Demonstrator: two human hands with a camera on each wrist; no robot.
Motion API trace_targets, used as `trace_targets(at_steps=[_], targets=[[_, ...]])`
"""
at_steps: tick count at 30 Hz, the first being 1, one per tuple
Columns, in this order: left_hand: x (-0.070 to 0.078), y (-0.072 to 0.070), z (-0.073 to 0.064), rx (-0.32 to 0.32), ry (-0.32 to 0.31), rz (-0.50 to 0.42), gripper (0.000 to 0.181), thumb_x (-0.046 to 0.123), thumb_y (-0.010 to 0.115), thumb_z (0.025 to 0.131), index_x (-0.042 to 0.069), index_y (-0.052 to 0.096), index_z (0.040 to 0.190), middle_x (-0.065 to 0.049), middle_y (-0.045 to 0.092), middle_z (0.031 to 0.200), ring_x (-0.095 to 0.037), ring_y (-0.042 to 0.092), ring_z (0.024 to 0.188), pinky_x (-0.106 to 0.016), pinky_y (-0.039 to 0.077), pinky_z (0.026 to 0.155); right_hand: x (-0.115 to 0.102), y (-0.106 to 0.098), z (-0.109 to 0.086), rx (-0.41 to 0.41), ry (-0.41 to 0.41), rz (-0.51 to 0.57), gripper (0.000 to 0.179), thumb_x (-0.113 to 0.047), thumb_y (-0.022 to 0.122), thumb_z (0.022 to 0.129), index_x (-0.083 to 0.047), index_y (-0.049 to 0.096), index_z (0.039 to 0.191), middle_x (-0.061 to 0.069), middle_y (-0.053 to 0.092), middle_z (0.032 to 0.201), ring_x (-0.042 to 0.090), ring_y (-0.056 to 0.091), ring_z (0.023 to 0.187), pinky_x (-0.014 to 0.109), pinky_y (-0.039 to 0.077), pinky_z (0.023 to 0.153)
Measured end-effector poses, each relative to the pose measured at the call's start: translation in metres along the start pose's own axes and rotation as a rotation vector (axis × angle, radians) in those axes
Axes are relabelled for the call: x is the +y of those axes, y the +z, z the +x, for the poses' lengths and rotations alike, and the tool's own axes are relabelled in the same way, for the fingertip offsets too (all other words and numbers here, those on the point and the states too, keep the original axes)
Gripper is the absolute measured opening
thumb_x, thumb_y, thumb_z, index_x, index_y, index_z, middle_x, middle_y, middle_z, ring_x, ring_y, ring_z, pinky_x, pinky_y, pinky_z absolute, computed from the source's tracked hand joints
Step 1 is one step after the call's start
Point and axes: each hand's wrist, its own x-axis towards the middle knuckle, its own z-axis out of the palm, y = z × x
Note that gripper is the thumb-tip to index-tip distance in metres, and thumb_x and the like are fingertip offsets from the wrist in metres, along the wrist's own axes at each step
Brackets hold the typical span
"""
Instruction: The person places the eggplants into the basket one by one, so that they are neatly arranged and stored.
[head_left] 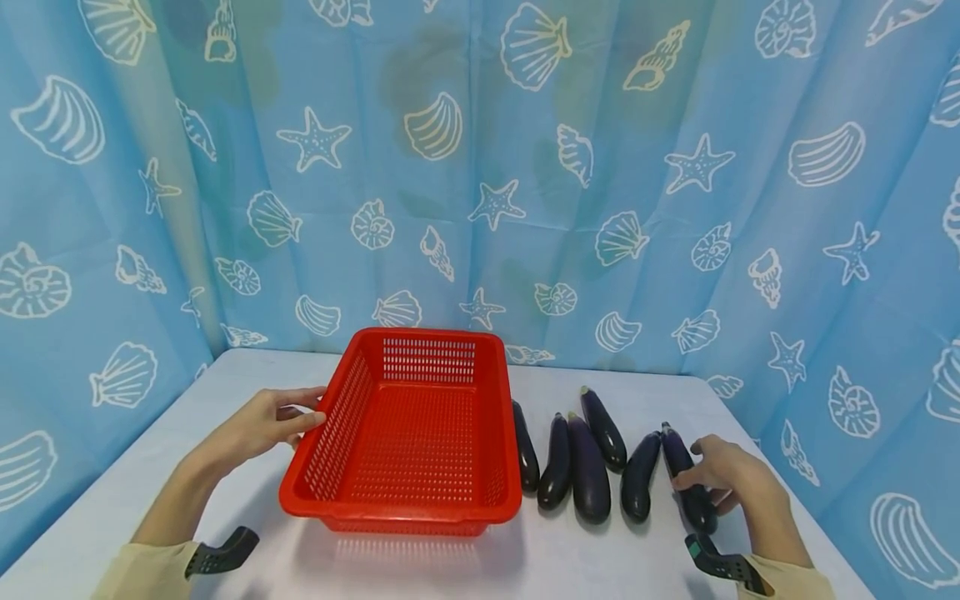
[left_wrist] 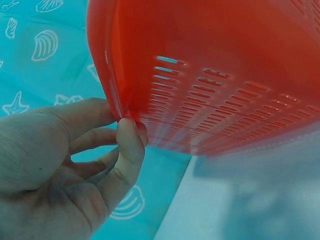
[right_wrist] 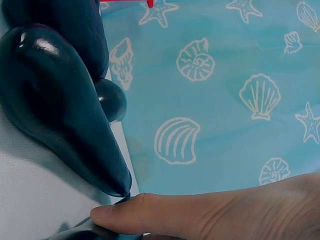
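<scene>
At the left rim of a red plastic basket (head_left: 423,442), my left hand (head_left: 262,425) pinches the edge between thumb and fingers. The left wrist view shows the thumb against the slotted basket wall (left_wrist: 200,100) just under the rim. To the basket's right, my right hand (head_left: 720,475) holds the rightmost eggplant (head_left: 677,454) around its middle, thumb on its left side. In the right wrist view, the thumb (right_wrist: 150,212) lies across this eggplant, partly out of frame. A neighbouring eggplant (right_wrist: 55,95) lies just beyond the thumb.
Several more dark eggplants (head_left: 590,475) lie between the basket and my right hand, the leftmost partly behind the basket's wall. They rest on a white table (head_left: 592,567). A blue seashell-print curtain (head_left: 480,167) hangs behind and along both sides.
</scene>
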Motion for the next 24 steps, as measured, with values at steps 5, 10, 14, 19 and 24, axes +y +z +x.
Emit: trace_targets(at_steps=[5, 10, 14, 19, 24], targets=[[-0.0004, -0.0002, 0.001, -0.003, 0.003, 0.004, 0.067, 0.03, 0.067, 0.093, -0.001, 0.042, 0.146, -0.023, 0.064, 0.128, -0.023, 0.07, 0.097, -0.04, 0.061, 0.077, 0.0007, -0.0001, -0.0008, 0.001, -0.009, -0.007, 0.081, -0.026, 0.076, 0.084, 0.02, 0.033, 0.135, 0.037, 0.056, 0.112, 0.033, 0.067, 0.085, 0.04, 0.06, 0.069], [-0.0018, -0.0002, 0.0016, -0.003, -0.005, 0.003, 0.067, 0.031, 0.067, 0.093, -0.001, 0.043, 0.146, -0.023, 0.064, 0.128, -0.023, 0.07, 0.097, -0.041, 0.061, 0.078, 0.0013, -0.0008, -0.0003, 0.012, -0.013, 0.002, 0.079, -0.024, 0.075, 0.084, 0.02, 0.033, 0.135, 0.037, 0.055, 0.113, 0.035, 0.065, 0.088, 0.041, 0.06, 0.069], [-0.0019, -0.0003, 0.0018, -0.003, -0.008, 0.001, 0.066, 0.032, 0.067, 0.093, 0.0, 0.043, 0.146, -0.023, 0.063, 0.129, -0.024, 0.07, 0.098, -0.041, 0.06, 0.078, 0.0021, -0.0024, 0.0003, 0.036, -0.01, -0.002, 0.076, -0.024, 0.074, 0.084, 0.02, 0.037, 0.133, 0.036, 0.055, 0.113, 0.038, 0.063, 0.091, 0.041, 0.06, 0.069], [-0.0011, 0.0003, 0.0017, 0.001, -0.014, 0.003, 0.066, 0.032, 0.067, 0.093, 0.0, 0.043, 0.146, -0.022, 0.064, 0.128, -0.023, 0.07, 0.097, -0.041, 0.06, 0.079, 0.0027, -0.0032, 0.0008, 0.074, -0.007, -0.013, 0.07, -0.025, 0.074, 0.084, 0.018, 0.042, 0.13, 0.034, 0.057, 0.109, 0.038, 0.062, 0.09, 0.042, 0.06, 0.069], [-0.0001, 0.0005, 0.001, 0.002, -0.01, 0.014, 0.065, 0.031, 0.066, 0.093, 0.0, 0.043, 0.146, -0.022, 0.064, 0.128, -0.023, 0.069, 0.097, -0.04, 0.06, 0.079, 0.0027, -0.005, -0.0005, 0.104, -0.021, -0.027, 0.067, -0.026, 0.074, 0.085, 0.017, 0.045, 0.128, 0.031, 0.059, 0.105, 0.034, 0.062, 0.087, 0.043, 0.059, 0.071]])
